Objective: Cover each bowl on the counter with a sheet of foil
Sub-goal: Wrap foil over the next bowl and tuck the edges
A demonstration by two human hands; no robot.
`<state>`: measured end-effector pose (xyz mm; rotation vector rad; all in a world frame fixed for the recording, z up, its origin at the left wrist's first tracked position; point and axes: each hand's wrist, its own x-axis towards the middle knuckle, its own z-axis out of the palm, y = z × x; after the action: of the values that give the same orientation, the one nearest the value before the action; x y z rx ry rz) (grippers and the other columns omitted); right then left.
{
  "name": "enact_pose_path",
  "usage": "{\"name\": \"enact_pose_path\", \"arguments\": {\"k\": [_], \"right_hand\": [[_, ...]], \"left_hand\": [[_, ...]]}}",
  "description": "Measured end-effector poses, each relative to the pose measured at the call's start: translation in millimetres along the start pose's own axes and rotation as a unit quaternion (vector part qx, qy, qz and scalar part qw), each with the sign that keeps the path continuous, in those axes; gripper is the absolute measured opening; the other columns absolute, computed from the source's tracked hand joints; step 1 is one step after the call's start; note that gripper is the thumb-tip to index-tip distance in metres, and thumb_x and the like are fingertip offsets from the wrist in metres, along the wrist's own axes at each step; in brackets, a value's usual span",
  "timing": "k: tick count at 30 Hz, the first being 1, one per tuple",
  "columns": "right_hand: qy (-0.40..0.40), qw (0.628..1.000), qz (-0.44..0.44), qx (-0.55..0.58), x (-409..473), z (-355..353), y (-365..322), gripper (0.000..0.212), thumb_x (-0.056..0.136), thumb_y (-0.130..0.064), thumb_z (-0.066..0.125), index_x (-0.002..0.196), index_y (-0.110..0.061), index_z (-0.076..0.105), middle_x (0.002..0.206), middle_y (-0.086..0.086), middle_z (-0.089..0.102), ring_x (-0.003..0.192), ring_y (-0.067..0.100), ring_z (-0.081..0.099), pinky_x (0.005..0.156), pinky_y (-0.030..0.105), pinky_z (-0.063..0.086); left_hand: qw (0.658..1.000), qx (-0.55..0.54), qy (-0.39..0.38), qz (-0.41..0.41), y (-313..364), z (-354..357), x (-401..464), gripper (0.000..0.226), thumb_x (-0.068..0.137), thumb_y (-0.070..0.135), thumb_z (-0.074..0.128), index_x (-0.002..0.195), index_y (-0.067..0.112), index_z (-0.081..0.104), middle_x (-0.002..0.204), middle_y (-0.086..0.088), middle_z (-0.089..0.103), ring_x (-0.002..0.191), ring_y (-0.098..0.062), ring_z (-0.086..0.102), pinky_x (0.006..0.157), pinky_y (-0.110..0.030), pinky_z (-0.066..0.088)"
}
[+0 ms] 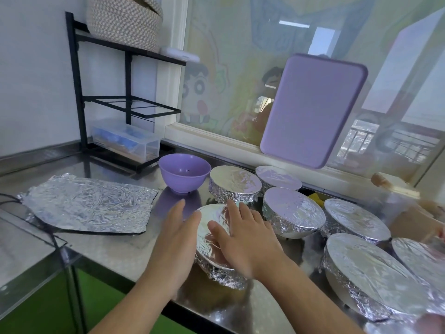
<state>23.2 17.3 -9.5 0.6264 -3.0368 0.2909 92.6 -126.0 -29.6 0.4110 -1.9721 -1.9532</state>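
A person stands at a steel desk (115,251), both bare hands on one foil-wrapped bowl (218,273) directly in front of them. The left hand (177,239) lies with fingers straight against the bowl's left side, pressing the foil to the wall. The right hand (243,235) rests on the foil top with fingers spread and fairly flat; neither hand curls round anything. The foil over this bowl looks already crimped below the rim, so the step in hand seems to be smoothing or settling it.

Just beyond the right hand's fingertips sits a covered bowl (234,186), and to the right of that hand more covered bowls crowd together: one behind (278,178), one beside (292,212), one further right (356,219), a large one nearest the viewer (370,273), and another cut off by the right edge (421,259). All show foil drawn tight across the top.

One purple bowl (184,172) stands uncovered just beyond the left hand's fingertips. Well to the left of the left hand, a crumpled loose foil sheet (89,204) lies flat on the desk, probably meant for that bowl. By this judgement the task is nearly finished, with one bowl left.

No brand, label or readable writing shows. A cartoon figure (199,92) is drawn on the window beyond, and a purple cutting board (313,109) leans there.
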Motion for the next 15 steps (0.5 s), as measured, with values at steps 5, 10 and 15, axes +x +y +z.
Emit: {"name": "enact_pose_path", "arguments": {"k": [5, 10, 15], "right_hand": [[0.002, 1.0, -0.002, 0.002, -1.7, -1.8, -1.4, 0.081, 0.101, -0.073, 0.019, 0.167, -0.03, 0.004, 0.175, 0.0, 0.014, 0.159, 0.027, 0.013, 0.127, 0.051, 0.016], [0.002, 1.0, -0.004, 0.0, 1.1, -0.5, 1.2, 0.082, 0.1, -0.075, 0.018, 0.167, -0.029, 0.005, 0.174, -0.001, 0.017, 0.159, 0.027, 0.015, 0.127, 0.051, 0.018], [0.011, 1.0, -0.006, 0.011, 0.9, -0.5, 0.3, 0.081, 0.1, -0.074, 0.019, 0.167, -0.029, 0.008, 0.172, -0.002, 0.023, 0.157, 0.026, 0.021, 0.125, 0.05, 0.022]], "left_hand": [[1.0, 0.016, -0.022, 0.004, -14.6, 15.4, 14.8, 0.048, 0.108, 0.05, 0.047, 0.155, 0.041, 0.043, 0.158, 0.019, 0.045, 0.144, -0.004, 0.042, 0.121, -0.033, 0.031], [1.0, 0.009, 0.0, 0.008, -18.2, 15.4, 8.8, 0.023, 0.11, 0.044, 0.042, 0.126, 0.047, 0.059, 0.13, 0.026, 0.061, 0.125, -0.003, 0.054, 0.102, -0.028, 0.036], [1.0, -0.017, 0.014, 0.005, -14.0, 17.8, 5.7, 0.026, 0.112, 0.041, 0.039, 0.093, 0.052, 0.054, 0.091, 0.041, 0.058, 0.083, 0.039, 0.046, 0.09, -0.021, 0.037]]}}
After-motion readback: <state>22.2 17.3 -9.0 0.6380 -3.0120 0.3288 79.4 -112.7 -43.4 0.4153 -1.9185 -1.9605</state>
